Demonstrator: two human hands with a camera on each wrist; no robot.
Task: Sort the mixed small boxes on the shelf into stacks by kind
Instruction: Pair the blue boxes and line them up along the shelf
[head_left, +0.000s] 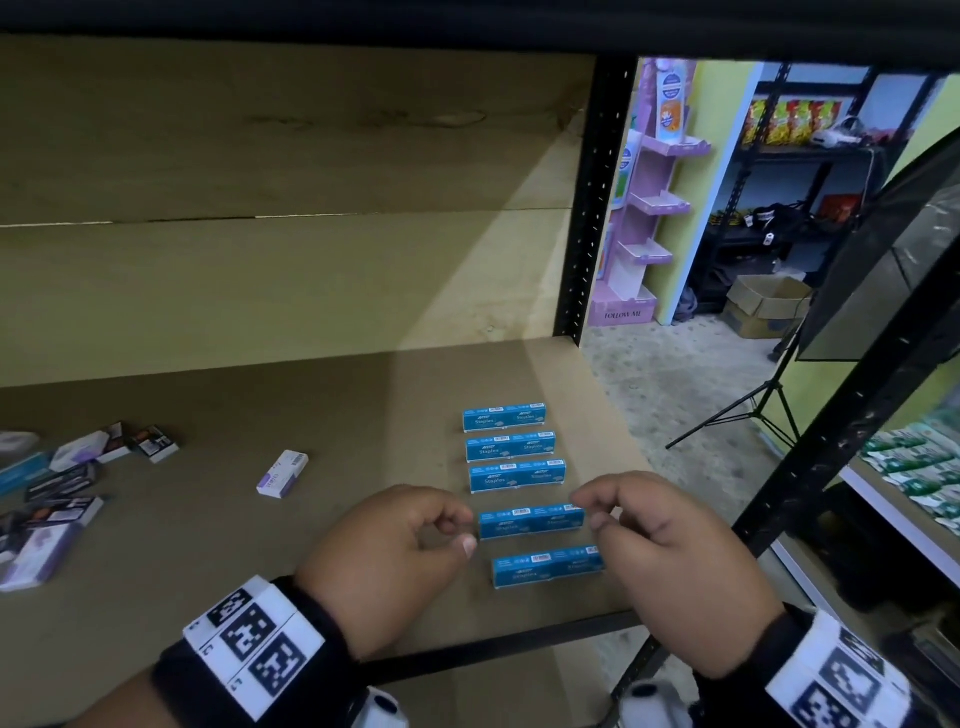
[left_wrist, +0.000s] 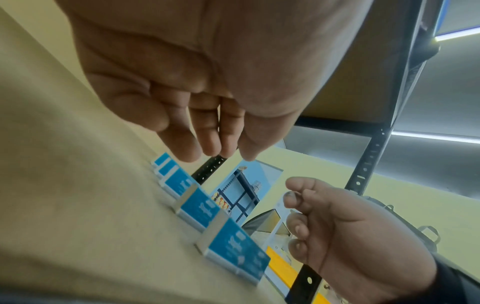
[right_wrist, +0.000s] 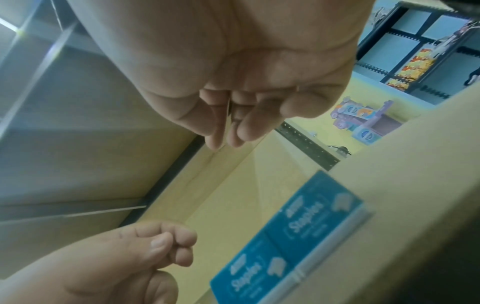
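Head view: five blue staple boxes (head_left: 519, 493) lie in a column on the right part of the shelf board (head_left: 311, 545), each apart from its neighbour. The left hand (head_left: 389, 561) sits at the left end of the fourth blue box (head_left: 530, 521), the right hand (head_left: 670, 561) at its right end; the fingers of both are loosely curled and narrow, holding nothing, and contact with the box cannot be determined. A single white-and-purple box (head_left: 283, 474) lies alone left of the column. A mixed heap of boxes (head_left: 62, 488) occupies the far left of the board. Left wrist view: the left hand (left_wrist: 207, 102) hangs above the row of blue boxes (left_wrist: 200, 205), fingers (left_wrist: 182, 144) extended downward and close together, empty. The right hand (left_wrist: 350, 236) is opposite, curled. Right wrist view: the right hand (right_wrist: 233, 82) has fingers bent close together, empty, above a blue box marked Staples (right_wrist: 285, 236); the left hand (right_wrist: 116, 257) is curled beside it.
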